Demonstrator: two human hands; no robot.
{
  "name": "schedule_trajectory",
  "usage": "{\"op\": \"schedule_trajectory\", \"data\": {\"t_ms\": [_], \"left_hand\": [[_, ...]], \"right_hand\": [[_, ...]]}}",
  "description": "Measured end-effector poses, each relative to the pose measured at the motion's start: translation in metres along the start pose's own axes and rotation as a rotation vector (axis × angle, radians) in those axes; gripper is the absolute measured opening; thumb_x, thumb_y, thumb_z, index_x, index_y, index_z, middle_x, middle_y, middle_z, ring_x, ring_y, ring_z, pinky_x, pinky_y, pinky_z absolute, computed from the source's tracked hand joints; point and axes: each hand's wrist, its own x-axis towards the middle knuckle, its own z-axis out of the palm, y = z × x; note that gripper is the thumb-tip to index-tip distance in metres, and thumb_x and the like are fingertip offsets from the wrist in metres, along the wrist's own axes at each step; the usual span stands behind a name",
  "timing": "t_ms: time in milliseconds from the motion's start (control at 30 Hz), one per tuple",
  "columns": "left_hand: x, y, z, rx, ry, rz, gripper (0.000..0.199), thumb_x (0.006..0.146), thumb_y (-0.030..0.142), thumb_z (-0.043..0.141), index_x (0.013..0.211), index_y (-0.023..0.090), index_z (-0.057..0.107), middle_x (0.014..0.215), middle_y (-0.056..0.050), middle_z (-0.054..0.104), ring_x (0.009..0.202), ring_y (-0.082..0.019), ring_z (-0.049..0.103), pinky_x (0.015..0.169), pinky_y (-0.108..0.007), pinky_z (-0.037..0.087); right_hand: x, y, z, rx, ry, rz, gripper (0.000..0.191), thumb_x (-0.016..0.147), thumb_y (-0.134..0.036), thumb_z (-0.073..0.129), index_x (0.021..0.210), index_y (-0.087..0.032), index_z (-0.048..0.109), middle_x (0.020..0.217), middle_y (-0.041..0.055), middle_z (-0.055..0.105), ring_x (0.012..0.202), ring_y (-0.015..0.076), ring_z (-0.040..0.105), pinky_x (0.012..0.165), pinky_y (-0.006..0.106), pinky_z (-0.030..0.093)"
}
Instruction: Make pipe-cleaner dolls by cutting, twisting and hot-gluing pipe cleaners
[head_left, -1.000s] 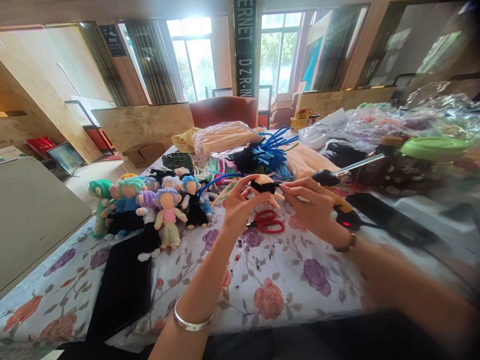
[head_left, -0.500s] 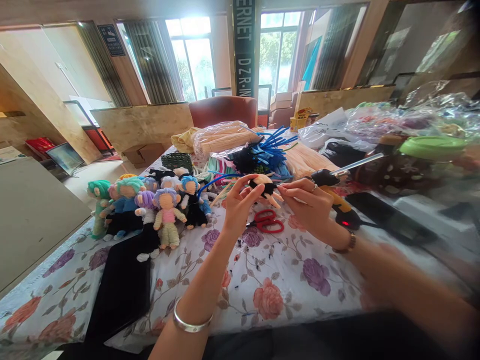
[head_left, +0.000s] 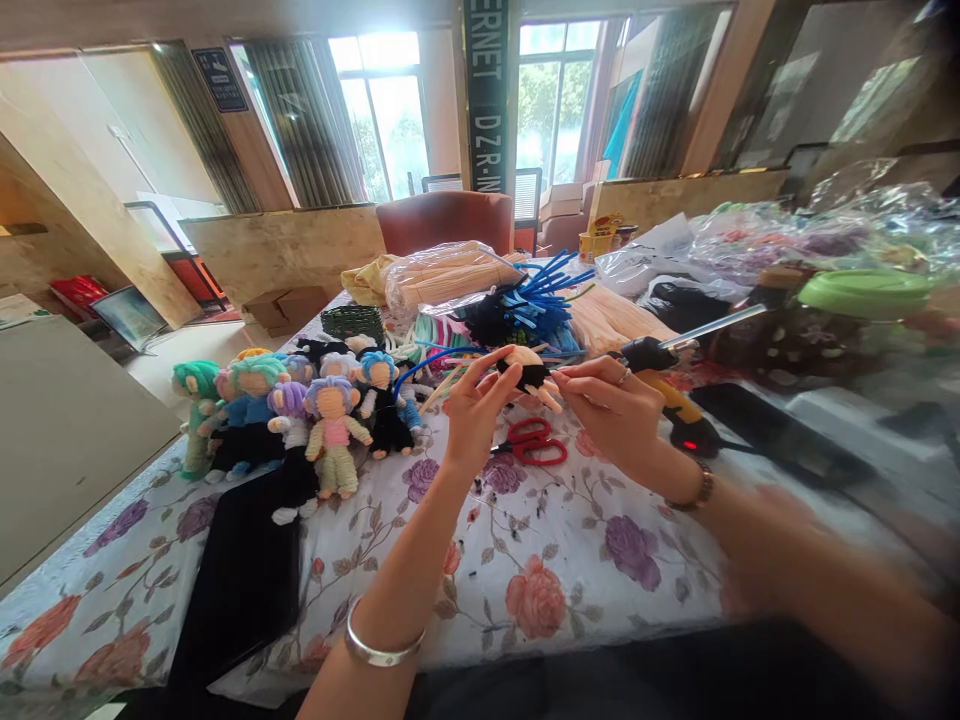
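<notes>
Held up over the table is a small doll (head_left: 534,375) of fuzzy pipe cleaner, peach with a black band round its middle. My left hand (head_left: 480,405) grips it between thumb and fingers from the left. On the other side my right hand (head_left: 611,405) has thumb and forefinger pinched at the edge of the black part; the exact spot between the fingertips is hidden. Red-handled scissors (head_left: 536,442) lie on the flowered cloth just below the doll. A bundle of blue pipe cleaners (head_left: 544,295) rests behind my hands.
Several finished dolls (head_left: 334,430) with coloured hair stand at the left, beside a black tablet-like slab (head_left: 240,570). To the right lie a yellow-and-black glue gun (head_left: 667,400), a dark phone-like slab (head_left: 772,430) and a green-lidded jar (head_left: 862,295). Peach pipe cleaners (head_left: 450,275) sit in plastic behind.
The doll has turned and tilted slightly in my left hand. My right fingertips have shifted a little at its black edge. Nothing else has visibly moved on the table.
</notes>
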Motion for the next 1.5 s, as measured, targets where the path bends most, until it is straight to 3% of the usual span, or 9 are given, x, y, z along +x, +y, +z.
{"op": "schedule_trajectory", "data": {"t_ms": [633, 800, 900, 1067, 1333, 1500], "left_hand": [[0.000, 0.001, 0.001, -0.006, -0.001, -0.027, 0.042, 0.068, 0.037, 0.073, 0.107, 0.024, 0.069, 0.097, -0.003, 0.070, 0.088, -0.016, 0.066, 0.075, -0.026, 0.054], [0.001, 0.001, 0.001, -0.103, -0.009, -0.037, 0.038, 0.073, 0.032, 0.070, 0.109, 0.023, 0.068, 0.098, -0.004, 0.071, 0.092, -0.017, 0.066, 0.081, -0.030, 0.054], [0.001, 0.002, 0.001, -0.135, -0.014, -0.060, 0.037, 0.073, 0.031, 0.069, 0.109, 0.022, 0.068, 0.101, -0.005, 0.071, 0.095, -0.019, 0.065, 0.083, -0.031, 0.053], [0.000, 0.004, 0.002, -0.138, -0.021, -0.090, 0.039, 0.073, 0.031, 0.070, 0.110, 0.021, 0.068, 0.103, -0.005, 0.070, 0.095, -0.019, 0.065, 0.079, -0.028, 0.054], [-0.001, 0.007, 0.003, -0.149, -0.026, -0.106, 0.041, 0.071, 0.031, 0.072, 0.111, 0.022, 0.068, 0.102, -0.004, 0.071, 0.092, -0.017, 0.066, 0.078, -0.027, 0.054], [-0.001, 0.007, 0.002, -0.155, -0.017, -0.131, 0.041, 0.070, 0.032, 0.072, 0.110, 0.022, 0.068, 0.105, -0.004, 0.071, 0.090, -0.017, 0.067, 0.077, -0.026, 0.055]], "right_hand": [[0.000, -0.002, 0.000, -0.009, -0.026, -0.006, 0.013, 0.083, -0.017, 0.062, 0.074, -0.023, 0.068, 0.078, 0.0005, 0.068, 0.065, 0.0109, 0.066, 0.060, 0.023, 0.055], [0.003, -0.006, 0.000, 0.063, -0.045, 0.151, 0.010, 0.083, -0.021, 0.062, 0.084, -0.025, 0.070, 0.082, 0.0005, 0.071, 0.071, 0.0136, 0.067, 0.065, 0.026, 0.055], [0.007, -0.008, 0.000, 0.127, -0.062, 0.350, 0.007, 0.080, -0.027, 0.066, 0.086, -0.025, 0.070, 0.083, 0.0002, 0.072, 0.067, 0.0140, 0.066, 0.063, 0.028, 0.055], [0.013, -0.007, 0.000, 0.320, -0.079, 0.643, 0.020, 0.072, -0.032, 0.073, 0.089, -0.022, 0.066, 0.074, -0.0011, 0.070, 0.068, 0.0147, 0.065, 0.059, 0.027, 0.052], [0.017, -0.008, -0.002, 0.352, -0.140, 0.730, 0.032, 0.066, -0.036, 0.076, 0.087, -0.021, 0.058, 0.069, -0.0022, 0.067, 0.058, 0.0117, 0.057, 0.057, 0.027, 0.044], [0.018, -0.007, -0.001, 0.388, -0.098, 0.733, 0.034, 0.064, -0.040, 0.077, 0.083, -0.021, 0.057, 0.072, -0.0014, 0.063, 0.068, 0.0141, 0.059, 0.061, 0.028, 0.046]]}}
